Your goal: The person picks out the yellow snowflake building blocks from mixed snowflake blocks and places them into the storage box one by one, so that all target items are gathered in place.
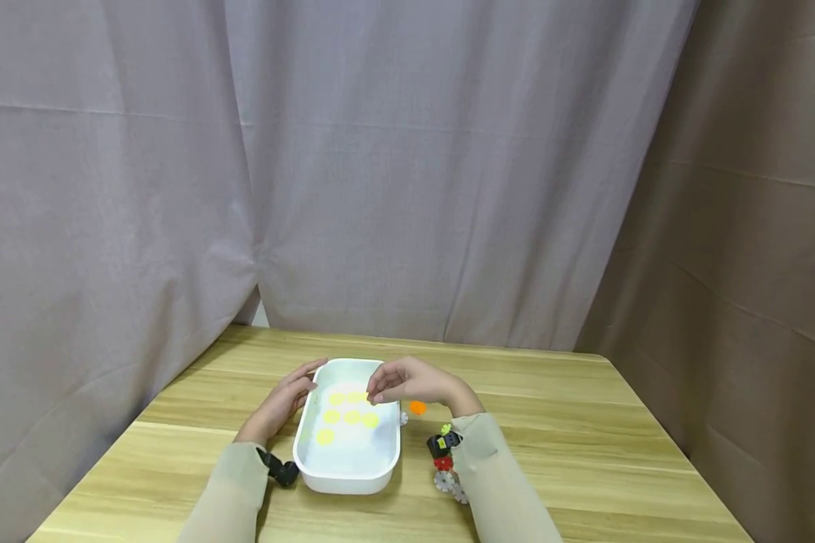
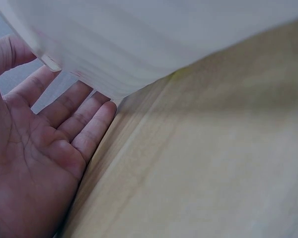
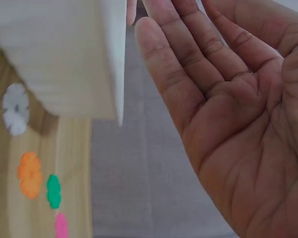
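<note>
A white rectangular tub (image 1: 346, 483) stands on the wooden table with several yellow flower-shaped pieces (image 1: 325, 437) on its floor. My left hand (image 1: 285, 403) rests at the tub's far left corner, its relaxed fingers (image 2: 94, 131) against the outer wall and the thumb at the rim. My right hand (image 1: 410, 381) hovers over the tub's right rim, thumb and fingers brought close together. A yellow spot shows right at those fingertips in the head view; I cannot tell whether they pinch a piece. The right wrist view cuts off most fingertips.
Right of the tub lie a white flower piece (image 3: 16, 109), an orange one (image 1: 417, 407), a green one (image 3: 53, 191) and a pink one (image 3: 61, 225). Red (image 1: 443, 463) and grey-white pieces (image 1: 444, 481) lie by my right sleeve. Grey curtains (image 1: 407, 188) hang behind the table.
</note>
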